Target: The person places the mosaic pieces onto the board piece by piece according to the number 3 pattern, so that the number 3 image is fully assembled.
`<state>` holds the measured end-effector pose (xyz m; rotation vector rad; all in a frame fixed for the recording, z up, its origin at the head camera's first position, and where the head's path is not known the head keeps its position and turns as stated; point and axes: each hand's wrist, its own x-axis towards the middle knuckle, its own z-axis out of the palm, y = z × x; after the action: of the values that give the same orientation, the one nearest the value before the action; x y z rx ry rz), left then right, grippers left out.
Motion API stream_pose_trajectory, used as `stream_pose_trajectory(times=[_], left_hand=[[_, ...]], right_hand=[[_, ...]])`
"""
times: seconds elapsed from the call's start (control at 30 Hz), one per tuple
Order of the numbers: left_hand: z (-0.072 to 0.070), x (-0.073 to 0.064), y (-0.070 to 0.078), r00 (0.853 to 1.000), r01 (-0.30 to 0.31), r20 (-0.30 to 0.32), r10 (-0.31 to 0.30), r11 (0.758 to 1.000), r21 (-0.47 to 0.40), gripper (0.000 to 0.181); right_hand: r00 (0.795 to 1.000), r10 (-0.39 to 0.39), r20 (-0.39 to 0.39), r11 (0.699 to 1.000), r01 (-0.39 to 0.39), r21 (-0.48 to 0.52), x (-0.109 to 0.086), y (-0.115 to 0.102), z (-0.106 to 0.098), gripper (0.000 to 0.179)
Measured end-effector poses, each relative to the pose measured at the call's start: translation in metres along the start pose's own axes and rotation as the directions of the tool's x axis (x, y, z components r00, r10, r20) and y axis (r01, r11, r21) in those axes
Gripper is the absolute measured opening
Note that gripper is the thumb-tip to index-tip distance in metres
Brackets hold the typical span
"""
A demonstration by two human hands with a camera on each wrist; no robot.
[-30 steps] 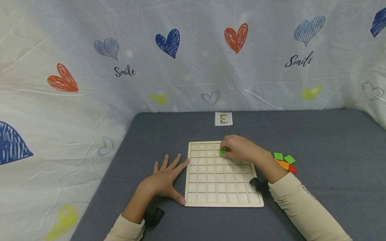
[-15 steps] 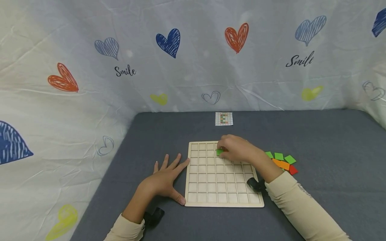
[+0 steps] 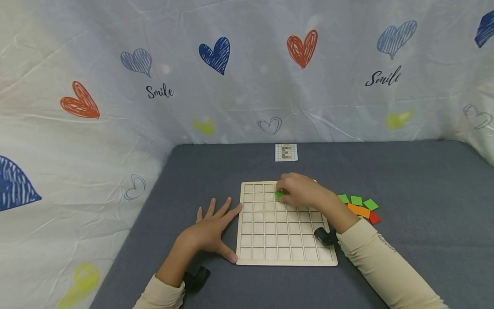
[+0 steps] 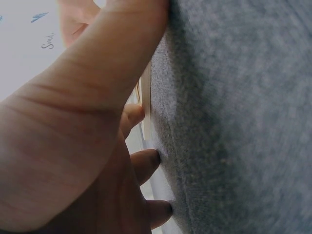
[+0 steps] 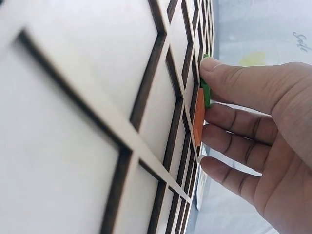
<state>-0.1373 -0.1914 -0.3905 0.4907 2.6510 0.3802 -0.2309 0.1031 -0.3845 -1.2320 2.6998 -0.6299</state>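
Note:
My right hand (image 3: 302, 191) is over the upper middle of a wooden grid board (image 3: 270, 240). Thumb and fingertips pinch a small green square tile (image 5: 206, 95), held close over the grid. Right beside it, an orange tile (image 5: 199, 117) lies at the board under the fingers, mostly covered in the head view. My left hand (image 3: 208, 231) lies spread on the table at the board's left side, thumb at the lower left corner and index fingertip at the left edge. In the left wrist view its fingertips rest on the grey cloth.
Several loose green, orange and red tiles (image 3: 359, 210) lie right of the board, partly behind the right forearm. A small card with a coloured grid pattern (image 3: 286, 152) lies beyond the board. A white curtain with printed hearts (image 3: 247, 94) hangs behind the table.
My right hand has shifted slightly left over the board with the green tile, uncovering more of the loose tiles. The left hand has stayed in place.

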Motion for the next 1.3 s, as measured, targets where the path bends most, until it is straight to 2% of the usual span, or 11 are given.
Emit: stream_pose_trajectory(times=[0.37,0.53,0.67,0.77,0.87,0.97,1.1,1.2,1.3], left_hand=[[0.000,0.000,0.000,1.000,0.000,0.002,0.000,1.000,-0.006,0.136],[0.000,-0.001,0.001,1.000,-0.005,0.003,0.005,1.000,-0.011,0.136],[-0.001,-0.002,0.001,1.000,-0.003,0.003,0.003,1.000,-0.009,0.136],[-0.001,-0.002,0.000,1.000,-0.001,0.006,0.002,1.000,-0.007,0.136],[-0.002,-0.003,0.000,1.000,0.000,0.007,0.000,1.000,-0.007,0.136],[-0.002,-0.003,-0.001,1.000,-0.003,0.004,0.003,1.000,-0.009,0.136],[-0.002,-0.003,-0.001,1.000,-0.017,0.005,0.017,1.000,-0.011,0.135],[-0.002,-0.002,-0.001,1.000,-0.025,0.006,0.025,1.000,-0.013,0.134],[-0.002,-0.003,-0.001,1.000,-0.027,0.007,0.027,1.000,-0.016,0.134]], right_hand=[[1.000,0.016,0.001,1.000,-0.016,0.010,-0.001,-0.001,0.001,0.010],[1.000,-0.013,-0.022,0.999,0.012,-0.049,-0.006,-0.004,0.003,0.012],[0.999,-0.013,-0.044,0.996,0.009,-0.090,-0.017,-0.006,0.004,0.018],[0.999,-0.022,-0.050,0.993,0.016,-0.114,-0.026,-0.006,0.003,0.014],[0.995,-0.065,-0.069,0.990,0.056,-0.127,-0.038,-0.006,0.001,0.008],[0.991,-0.101,-0.085,0.985,0.088,-0.149,-0.052,-0.007,-0.002,0.011],[0.994,-0.062,-0.084,0.985,0.048,-0.163,-0.077,-0.005,-0.011,0.016],[0.997,0.016,-0.076,0.984,-0.029,-0.174,-0.097,-0.001,-0.019,0.014],[0.993,0.091,-0.080,0.977,-0.104,-0.183,-0.114,0.004,-0.023,0.019]])
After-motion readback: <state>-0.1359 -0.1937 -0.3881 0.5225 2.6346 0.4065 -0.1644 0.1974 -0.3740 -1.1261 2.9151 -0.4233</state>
